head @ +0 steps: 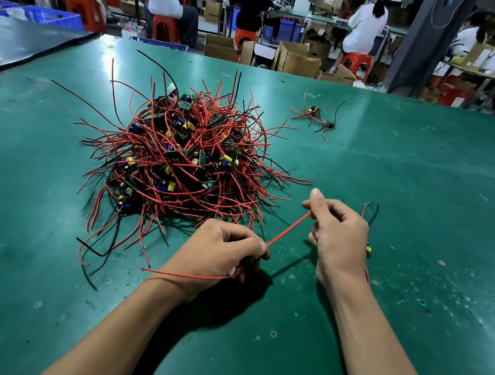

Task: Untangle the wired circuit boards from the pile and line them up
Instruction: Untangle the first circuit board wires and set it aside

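Two hands holding one red wire, tangled pile beyond

**Lower centre of frame.** Both forearms enter from the bottom edge above the green table mat (415, 316). The left hand (222, 249) is clenched, its curled fingers gripping the lower end of a red wire (288, 231). A small dark board (249, 262) shows under its fingertips. A second red lead (184, 274) trails from this hand toward the left, passing across the wrist.

**Centre right.** The red wire runs straight and taut, diagonally upward, to the right hand (340, 233). This hand pinches the upper end between thumb and index finger; the remaining fingers are curled inward. A board component (368, 250) in yellow and blue protrudes at the right edge of the hand. One red and one black wire end (369, 209) rise behind the knuckles.

**Centre left.** The pile (185, 159) of wired circuit boards lies on the mat just beyond the left hand. Red and black leads project in all directions.

**Upper centre right.** A small cluster of separated boards (316, 117) rests on the mat, well apart from the pile.

**Upper left.** A dark sheet (9, 46) overlaps the mat corner.

**Top of frame.** Seated workers on red stools (165, 28) face other benches, with cardboard boxes (298, 59) and blue crates (54, 17) on the floor
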Motion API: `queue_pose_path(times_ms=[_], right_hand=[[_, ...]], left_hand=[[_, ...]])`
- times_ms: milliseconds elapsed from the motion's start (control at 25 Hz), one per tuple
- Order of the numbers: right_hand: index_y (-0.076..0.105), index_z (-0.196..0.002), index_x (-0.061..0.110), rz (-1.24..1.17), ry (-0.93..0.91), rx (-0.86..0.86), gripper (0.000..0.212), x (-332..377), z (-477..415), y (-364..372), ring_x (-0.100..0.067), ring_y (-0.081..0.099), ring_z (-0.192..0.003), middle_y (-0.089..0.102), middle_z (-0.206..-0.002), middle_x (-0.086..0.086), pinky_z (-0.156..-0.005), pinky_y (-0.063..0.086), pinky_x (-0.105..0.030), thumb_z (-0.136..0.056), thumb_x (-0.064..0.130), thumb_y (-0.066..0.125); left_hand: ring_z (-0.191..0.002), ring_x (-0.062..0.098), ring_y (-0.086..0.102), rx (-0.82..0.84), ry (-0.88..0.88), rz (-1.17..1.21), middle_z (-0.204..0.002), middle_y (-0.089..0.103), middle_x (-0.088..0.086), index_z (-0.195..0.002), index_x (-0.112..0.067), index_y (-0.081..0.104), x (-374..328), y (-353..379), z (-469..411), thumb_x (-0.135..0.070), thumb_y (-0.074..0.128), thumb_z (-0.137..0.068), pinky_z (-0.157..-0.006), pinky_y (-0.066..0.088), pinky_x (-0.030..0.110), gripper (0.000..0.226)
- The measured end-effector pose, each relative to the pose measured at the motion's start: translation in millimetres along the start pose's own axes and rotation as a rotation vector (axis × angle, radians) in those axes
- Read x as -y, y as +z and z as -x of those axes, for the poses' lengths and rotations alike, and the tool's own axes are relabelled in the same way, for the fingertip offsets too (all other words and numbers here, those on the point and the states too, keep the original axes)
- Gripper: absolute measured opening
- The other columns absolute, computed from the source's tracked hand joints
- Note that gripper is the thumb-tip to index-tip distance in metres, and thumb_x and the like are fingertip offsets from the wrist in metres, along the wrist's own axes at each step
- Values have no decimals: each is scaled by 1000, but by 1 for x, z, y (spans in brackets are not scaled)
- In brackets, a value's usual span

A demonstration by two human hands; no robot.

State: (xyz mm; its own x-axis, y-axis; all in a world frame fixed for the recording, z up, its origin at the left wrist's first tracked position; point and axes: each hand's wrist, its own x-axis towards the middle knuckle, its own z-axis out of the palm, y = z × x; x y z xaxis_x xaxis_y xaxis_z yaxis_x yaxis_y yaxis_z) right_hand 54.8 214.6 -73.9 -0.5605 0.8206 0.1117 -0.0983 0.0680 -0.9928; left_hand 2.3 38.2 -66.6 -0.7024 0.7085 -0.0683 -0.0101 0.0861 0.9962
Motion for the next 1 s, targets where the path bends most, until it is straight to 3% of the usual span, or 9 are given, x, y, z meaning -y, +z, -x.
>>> queue_pose_path(times_ms=[160, 320, 440, 520, 640, 720, 840, 920, 1000], right_hand=[[73, -73, 16, 278, -271, -163, 22, -10, -4, -2, -8, 54, -64, 67, -68, 6, -68, 42, -20, -88, 33, 77], [70, -69, 19, 7, -77, -40, 37, -7, -6, -3, -14, 37, -47, 49, -54, 11, -49, 33, -25, -83, 53, 77], [74, -80, 19, -89, 35, -4, 64, -2, -7, -7, -11, 37, -40, 53, -57, 11, -41, 30, -23, -74, 82, 62], [74, -86, 18, -76, 56, 31, 74, -1, -8, -7, -12, 40, -39, 56, -60, 8, -40, 32, -22, -75, 87, 49], [74, -88, 16, -13, 48, 126, 62, -2, -5, -3, -13, 42, -40, 59, -63, 4, -45, 32, -24, -92, 70, 42], [75, -85, 17, 128, -39, 236, 37, -1, 2, -2, -11, 47, -45, 62, -65, 2, -49, 35, -25, -100, 45, 56], [77, -83, 20, 367, -214, 511, 6, 1, 17, 3, -5, 55, -61, 72, -73, 0, -61, 46, -27, -89, 23, 77], [77, -87, 19, 390, -271, 643, 7, 3, 30, 12, -5, 50, -59, 71, -73, -3, -58, 43, -26, -83, 20, 83], [76, -87, 18, 372, -368, 642, 14, 5, 40, 20, 1, 44, -54, 64, -66, 7, -54, 38, -19, -78, 21, 87]], left_hand=[[-44, 19, 51, 23, -28, -9, -59, 63, 11, -74, -1, 73, -1, 1, -1, -8, 64, -88, -46, 39, 22, 18], [-46, 19, 55, -15, -37, 38, -61, 66, 11, -79, 0, 74, -1, -1, -1, -8, 65, -88, -49, 40, 24, 15], [-46, 19, 57, -53, -32, 99, -64, 68, 13, -84, 3, 73, -1, -1, -1, -8, 67, -87, -49, 41, 22, 13], [-50, 19, 56, -65, -32, 139, -66, 69, 12, -87, 3, 73, -2, 0, -1, -9, 68, -88, -48, 40, 19, 14], [-59, 23, 56, -98, 8, 182, -71, 72, 13, -88, 1, 73, -4, 1, 0, -14, 69, -88, -50, 41, 20, 15], [-62, 19, 64, -143, 87, 207, -76, 74, 12, -89, -4, 74, -8, 1, 0, -18, 69, -88, -51, 44, 20, 14], [-67, 12, 66, -227, 181, 277, -81, 76, 8, -86, -14, 74, -14, 1, 1, -32, 74, -78, -52, 46, 18, 20], [-61, 8, 60, -298, 205, 305, -77, 75, 4, -85, -16, 74, -16, 1, 1, -38, 76, -70, -48, 44, 18, 26], [-57, 6, 62, -368, 219, 342, -71, 73, 0, -87, -13, 71, -17, 1, 1, -35, 77, -68, -48, 49, 20, 30]])
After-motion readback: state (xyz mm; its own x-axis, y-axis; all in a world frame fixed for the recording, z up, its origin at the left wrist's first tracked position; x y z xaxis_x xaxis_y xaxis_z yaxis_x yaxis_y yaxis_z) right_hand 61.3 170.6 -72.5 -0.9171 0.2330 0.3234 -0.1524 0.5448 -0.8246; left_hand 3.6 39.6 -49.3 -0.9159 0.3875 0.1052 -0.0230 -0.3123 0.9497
